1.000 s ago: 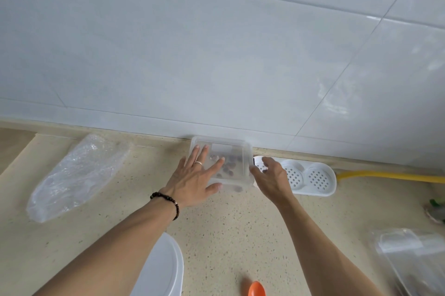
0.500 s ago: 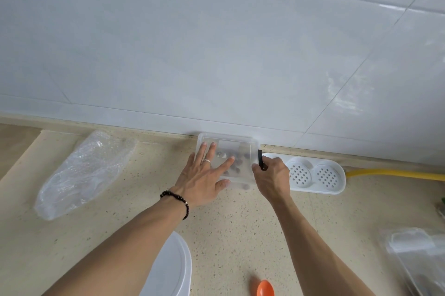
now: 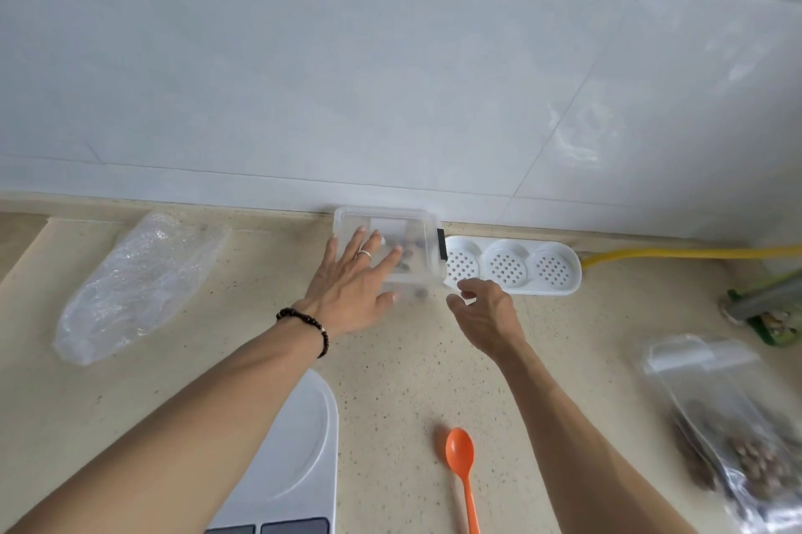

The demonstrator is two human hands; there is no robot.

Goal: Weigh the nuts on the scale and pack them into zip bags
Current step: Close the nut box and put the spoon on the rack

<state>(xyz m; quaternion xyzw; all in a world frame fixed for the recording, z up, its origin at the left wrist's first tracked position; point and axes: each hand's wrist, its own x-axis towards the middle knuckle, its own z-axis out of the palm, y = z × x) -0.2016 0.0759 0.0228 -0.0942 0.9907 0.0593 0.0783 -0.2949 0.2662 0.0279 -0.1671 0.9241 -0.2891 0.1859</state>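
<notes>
Head view, looking down on speckled beige bench (image 3: 390,381) w/ pale tiled wall behind. Clear lidded box (image 3: 388,245) sits at back edge of bench, against wall; a few dark nuts (image 3: 405,258) visible through lid, black clip on its right side. Left hand (image 3: 351,286), fingers straight and spread, lies flat on box lid; ring on one finger, dark bead bracelet at wrist. Right hand (image 3: 486,312) is just beside box's front-right corner, fingers loosely curled and apart, holding nothing; contact w/ box cannot be told. White 3-well perforated tray (image 3: 512,266) lies immediately right of box, along wall. Yellow hose (image 3: 677,253) runs rightward from tray end. Crumpled clear plastic bag (image 3: 134,281) lies well to left. White scale (image 3: 299,455) at bottom centre, partly under left forearm. Orange spoon (image 3: 462,464) lies on bench right of scale. Zip bag (image 3: 729,425) w/ brown nuts inside at far right, blurred.
</notes>
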